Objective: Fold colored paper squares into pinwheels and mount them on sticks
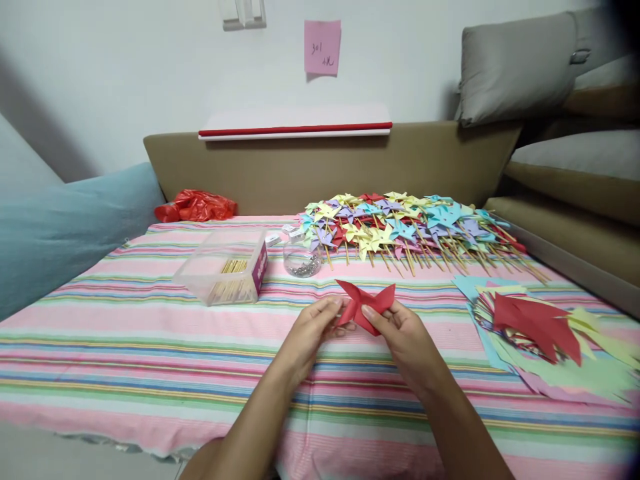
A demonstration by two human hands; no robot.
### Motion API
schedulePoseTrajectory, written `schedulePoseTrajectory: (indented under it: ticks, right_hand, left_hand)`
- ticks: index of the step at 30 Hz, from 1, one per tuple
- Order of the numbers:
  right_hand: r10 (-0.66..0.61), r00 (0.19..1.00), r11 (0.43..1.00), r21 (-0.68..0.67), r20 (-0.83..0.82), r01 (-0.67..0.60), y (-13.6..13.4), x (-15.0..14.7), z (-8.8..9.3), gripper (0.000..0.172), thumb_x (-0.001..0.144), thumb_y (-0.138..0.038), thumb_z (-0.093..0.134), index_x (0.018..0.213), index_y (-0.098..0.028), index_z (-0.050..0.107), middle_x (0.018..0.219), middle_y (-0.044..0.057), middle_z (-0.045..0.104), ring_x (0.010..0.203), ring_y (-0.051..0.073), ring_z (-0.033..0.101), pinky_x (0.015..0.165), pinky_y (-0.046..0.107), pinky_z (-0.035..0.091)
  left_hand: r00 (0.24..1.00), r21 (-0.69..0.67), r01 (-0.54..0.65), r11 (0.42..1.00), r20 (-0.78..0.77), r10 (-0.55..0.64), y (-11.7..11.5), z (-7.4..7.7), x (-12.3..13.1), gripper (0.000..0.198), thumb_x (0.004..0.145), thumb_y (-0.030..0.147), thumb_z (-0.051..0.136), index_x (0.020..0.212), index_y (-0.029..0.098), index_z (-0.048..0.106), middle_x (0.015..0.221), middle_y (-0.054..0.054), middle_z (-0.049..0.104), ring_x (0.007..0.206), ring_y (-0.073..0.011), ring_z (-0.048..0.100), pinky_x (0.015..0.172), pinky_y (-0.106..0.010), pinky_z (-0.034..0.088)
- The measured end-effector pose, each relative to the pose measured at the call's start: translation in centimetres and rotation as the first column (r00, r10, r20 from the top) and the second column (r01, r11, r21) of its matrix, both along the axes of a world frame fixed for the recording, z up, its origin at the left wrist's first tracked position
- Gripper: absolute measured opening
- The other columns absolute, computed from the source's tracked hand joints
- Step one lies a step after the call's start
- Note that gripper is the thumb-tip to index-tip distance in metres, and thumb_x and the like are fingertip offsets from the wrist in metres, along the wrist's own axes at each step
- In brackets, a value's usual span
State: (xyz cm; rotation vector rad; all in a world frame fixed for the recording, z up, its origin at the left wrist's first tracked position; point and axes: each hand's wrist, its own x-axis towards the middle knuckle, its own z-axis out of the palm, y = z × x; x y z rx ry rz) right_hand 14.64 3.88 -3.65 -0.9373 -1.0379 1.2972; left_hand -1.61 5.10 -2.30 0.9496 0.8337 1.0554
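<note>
Both my hands hold a folded piece of red paper (367, 305) above the striped cloth. My left hand (311, 331) pinches its left side with fingers closed. My right hand (403, 331) grips its right side, thumb on top. The paper's points stick up and out to the right. A clear plastic box of wooden sticks (227, 273) stands just beyond my left hand. Beside it is a small clear jar of pins (301, 259).
A big heap of finished paper pinwheels on sticks (405, 230) lies at the back of the striped table cloth (125, 347). A stack of cut coloured paper sheets (545, 333) lies at the right. A red plastic bag (196, 205) sits at the back left. Sofa cushions surround the table.
</note>
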Motion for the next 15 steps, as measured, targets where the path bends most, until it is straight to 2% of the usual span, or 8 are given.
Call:
schedulePoseTrajectory:
  ticks: [2,4,7,9,10,11,12,15]
  right_hand:
    - [-0.006,0.999,1.0,-0.02,-0.039,0.005,0.0,0.2,-0.1,0.038,0.075,-0.048,0.082,0.1,-0.021,0.071,0.11,0.008,0.077,0.106,0.026,0.07,0.091,0.037,0.054]
    - [-0.014,0.998,0.999,-0.044,-0.069,0.011,0.0,0.5,-0.1,0.037,0.076,-0.046,0.081,0.103,-0.022,0.071,0.113,0.007,0.077,0.11,0.025,0.069,0.094,0.037,0.053]
    - [-0.005,0.996,0.998,-0.055,-0.094,0.0,0.1,0.7,-0.1,0.037,0.076,-0.045,0.082,0.103,-0.022,0.071,0.113,0.007,0.077,0.111,0.025,0.068,0.096,0.037,0.052]
    - [0.005,0.995,0.998,-0.056,-0.104,-0.011,0.3,0.7,-0.1,0.039,0.075,-0.045,0.083,0.103,-0.022,0.071,0.113,0.007,0.077,0.112,0.026,0.069,0.097,0.038,0.052]
    - [0.004,0.994,0.998,-0.061,-0.11,-0.011,0.4,0.6,-0.1,0.04,0.074,-0.045,0.084,0.103,-0.021,0.071,0.113,0.008,0.077,0.112,0.027,0.069,0.097,0.038,0.052]
    - [0.002,0.993,0.998,-0.067,-0.117,-0.01,0.5,0.4,-0.1,0.042,0.073,-0.046,0.084,0.104,-0.021,0.071,0.114,0.008,0.077,0.113,0.027,0.068,0.097,0.039,0.052]
    - [-0.003,0.992,0.997,-0.071,-0.128,-0.006,0.7,0.3,-0.1,0.043,0.073,-0.046,0.084,0.104,-0.02,0.071,0.115,0.008,0.076,0.113,0.027,0.068,0.098,0.039,0.051]
    - [0.02,0.987,0.996,-0.079,-0.158,-0.033,0.8,-0.3,0.0,0.045,0.072,-0.046,0.085,0.105,-0.019,0.07,0.116,0.01,0.076,0.114,0.028,0.068,0.099,0.04,0.051]
  left_hand:
    - [0.984,0.103,-0.122,0.987,-0.117,0.134,0.3,0.6,-1.2,0.036,0.084,0.051,0.07,0.098,0.018,0.075,0.106,-0.009,0.075,0.085,-0.017,0.069,0.077,-0.027,0.052]
    - [0.894,0.306,-0.3,0.904,-0.239,0.378,0.6,1.8,-3.6,0.036,0.084,0.05,0.07,0.101,0.019,0.074,0.112,-0.009,0.074,0.095,-0.0202,0.069,0.085,-0.029,0.051]
    - [0.621,0.599,-0.448,0.663,-0.325,0.713,1.6,4.4,-9.1,0.037,0.086,0.052,0.065,0.104,0.02,0.072,0.113,-0.007,0.074,0.106,-0.0236,0.066,0.092,-0.032,0.049]
    - [0.422,0.703,-0.431,0.566,-0.398,0.815,2.8,6.3,-13.0,0.038,0.089,0.052,0.06,0.106,0.02,0.07,0.115,-0.007,0.073,0.11,-0.0246,0.064,0.095,-0.032,0.047]
    - [0.328,0.721,-0.384,0.577,-0.478,0.815,3.7,7.2,-14.7,0.039,0.09,0.053,0.056,0.106,0.02,0.068,0.115,-0.008,0.073,0.109,-0.025,0.065,0.095,-0.033,0.047]
    - [0.225,0.71,-0.294,0.64,-0.599,0.768,4.7,8.0,-16.1,0.04,0.09,0.053,0.051,0.105,0.02,0.068,0.114,-0.009,0.073,0.107,-0.0257,0.065,0.094,-0.034,0.047]
    - [0.111,0.648,-0.192,0.737,-0.732,0.672,5.8,8.6,-17.3,0.04,0.089,0.053,0.05,0.101,0.02,0.068,0.109,-0.009,0.075,0.103,-0.0269,0.066,0.091,-0.035,0.047]
    - [0.06,0.503,-0.084,0.86,-0.859,0.509,9.2,9.6,-18.8,0.026,0.065,0.046,0.073,0.067,0.02,0.069,0.076,-0.009,0.075,0.077,-0.0304,0.068,0.074,-0.035,0.049]
